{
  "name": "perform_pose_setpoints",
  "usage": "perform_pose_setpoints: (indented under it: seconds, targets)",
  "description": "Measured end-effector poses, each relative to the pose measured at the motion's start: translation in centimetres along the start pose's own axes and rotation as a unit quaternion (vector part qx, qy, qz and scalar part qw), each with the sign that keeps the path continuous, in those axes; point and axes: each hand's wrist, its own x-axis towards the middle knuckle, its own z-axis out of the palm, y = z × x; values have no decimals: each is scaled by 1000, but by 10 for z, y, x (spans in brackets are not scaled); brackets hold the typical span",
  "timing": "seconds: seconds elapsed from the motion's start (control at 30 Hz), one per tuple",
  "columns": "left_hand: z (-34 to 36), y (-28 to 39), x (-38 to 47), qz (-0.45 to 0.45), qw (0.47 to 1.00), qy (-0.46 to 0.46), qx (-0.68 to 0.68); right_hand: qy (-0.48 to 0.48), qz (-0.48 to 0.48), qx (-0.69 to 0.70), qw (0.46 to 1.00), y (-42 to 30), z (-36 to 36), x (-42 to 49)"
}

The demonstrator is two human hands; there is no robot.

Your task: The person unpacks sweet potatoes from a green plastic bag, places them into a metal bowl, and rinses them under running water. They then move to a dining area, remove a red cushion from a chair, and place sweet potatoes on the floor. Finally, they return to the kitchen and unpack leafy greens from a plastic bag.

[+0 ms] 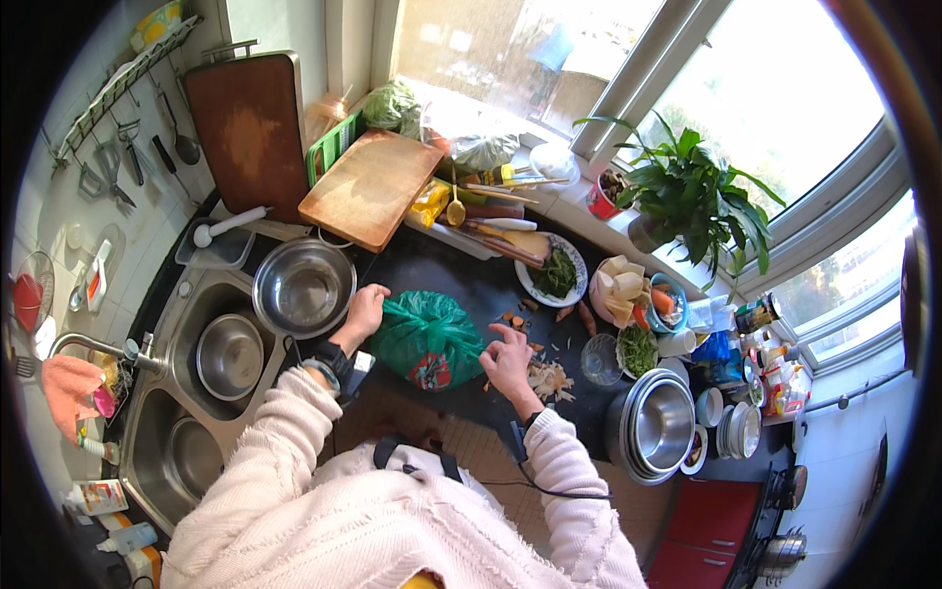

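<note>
A green plastic bag (427, 346), full and rounded, rests on the dark countertop (416, 269) in front of me. It has a patch of red and white print low on its front. My left hand (360, 316) grips a twisted end of the bag at its upper left. On the opposite side my right hand (509, 364) pinches another corner of the plastic between thumb and fingers. The plastic is gathered in folds between my hands. What the bag contains is hidden. Pale peelings (550, 379) lie just beyond my right hand, with brown scraps (517, 322) above them.
A steel basin (305, 287) stands left of the bag, beside the double sink (276, 368). Behind are a wooden cutting board (372, 188) and a plate of greens (556, 276). To the right sit a glass bowl (602, 359) and stacked steel pots (659, 427).
</note>
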Motion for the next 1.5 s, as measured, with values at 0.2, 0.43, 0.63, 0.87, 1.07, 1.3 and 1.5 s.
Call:
perform_pose_setpoints:
  seconds: [0.2, 0.43, 0.63, 0.87, 1.07, 1.3, 1.5]
  targets:
    - [-31, 31, 2, -32, 993, -69, -84, -72, 90, 399, 909, -15, -20, 30]
    - [-7, 88, -22, 167, 960, -171, -149, -106, -12, 504, 857, -79, 4, 63]
    - [-4, 69, -23, -77, 921, -152, -351, -50, -95, 316, 943, -75, 6, 53]
    - [-20, 85, -24, -43, 935, -111, -335, -70, 7, 313, 947, -72, 25, 57]
    - [-36, 107, -22, 173, 957, -187, -139, 9, -120, 249, 961, -79, 38, 60]
    - [-25, 88, -8, 193, 955, -106, -199, -107, -31, 272, 956, -64, 37, 61]
    - [-16, 71, -14, 109, 980, -73, -151, -48, -18, 346, 937, -75, 35, 53]
